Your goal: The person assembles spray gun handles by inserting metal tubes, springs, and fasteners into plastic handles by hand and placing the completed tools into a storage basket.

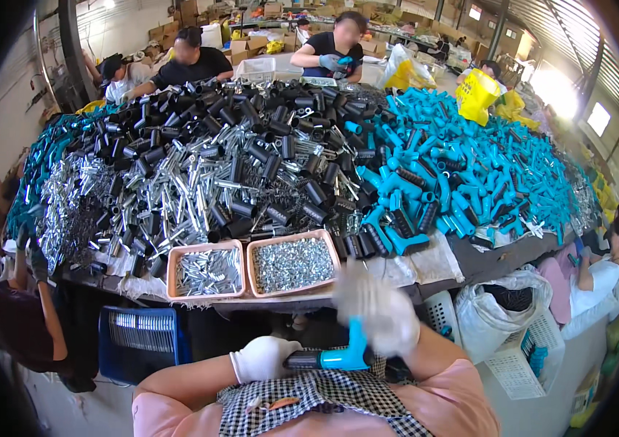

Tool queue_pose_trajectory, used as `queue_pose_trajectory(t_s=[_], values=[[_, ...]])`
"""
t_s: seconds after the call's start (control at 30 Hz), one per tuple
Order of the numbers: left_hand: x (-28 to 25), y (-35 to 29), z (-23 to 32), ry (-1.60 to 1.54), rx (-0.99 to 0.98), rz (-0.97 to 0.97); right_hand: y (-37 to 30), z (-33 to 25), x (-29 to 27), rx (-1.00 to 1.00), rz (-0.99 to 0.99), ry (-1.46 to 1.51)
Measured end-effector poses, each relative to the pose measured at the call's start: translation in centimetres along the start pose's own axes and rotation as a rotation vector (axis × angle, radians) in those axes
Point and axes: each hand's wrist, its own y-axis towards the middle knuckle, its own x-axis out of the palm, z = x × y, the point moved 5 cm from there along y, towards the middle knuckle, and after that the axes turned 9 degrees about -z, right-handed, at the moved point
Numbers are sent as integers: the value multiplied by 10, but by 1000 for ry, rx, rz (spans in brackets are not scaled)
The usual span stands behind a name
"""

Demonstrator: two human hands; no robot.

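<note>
My left hand (264,359), in a white glove, is closed around the black sleeve end of a turquoise pistol-shaped housing (344,357). The piece lies level in front of my checked apron, its turquoise stem pointing up and away from me. My right hand (383,315), also white-gloved, is smeared by motion beside that stem; its fingers and anything in them cannot be made out. Beyond my hands, at the table edge, stand a pink tray of small metal parts (252,288) and a second one of short metal pins (172,285).
A big heap of black sleeves (273,171), metal rods (193,182) and turquoise housings (462,197) covers the table. Below it stand a blue stool (109,342), a white sack (480,328) and a white crate (513,379). Other people work around the table.
</note>
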Motion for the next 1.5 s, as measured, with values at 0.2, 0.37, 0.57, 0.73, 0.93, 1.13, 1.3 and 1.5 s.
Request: queue_pose_trajectory(t_s=[0.2, 0.37, 0.57, 0.73, 0.93, 1.13, 1.3, 1.5], values=[[-35, -2, -23, -42, -250, 338, 2, -30, 19, -197, -213, 86], [-62, 1, -14, -42, -198, 486, -1, 48, -19, 377, 110, 101], [-15, 2, 4, 48, -83, 18, 8, 39, -16, 338, 23, 315], [-29, -1, -21, 25, -289, 280, 7, -4, 1, -52, -162, 77], [-52, -4, -37, -113, -314, 596, 0, 20, 0, 38, -61, 2], [-58, 12, 1, 31, -265, 199, -12, 84, -9, 235, -15, -50], [-40, 1, -34, -73, -456, 386, 11, 13, 14, -40, -107, 223], [-11, 16, -24, -535, -372, -442, 19, 1, 25, -207, -155, -765]])
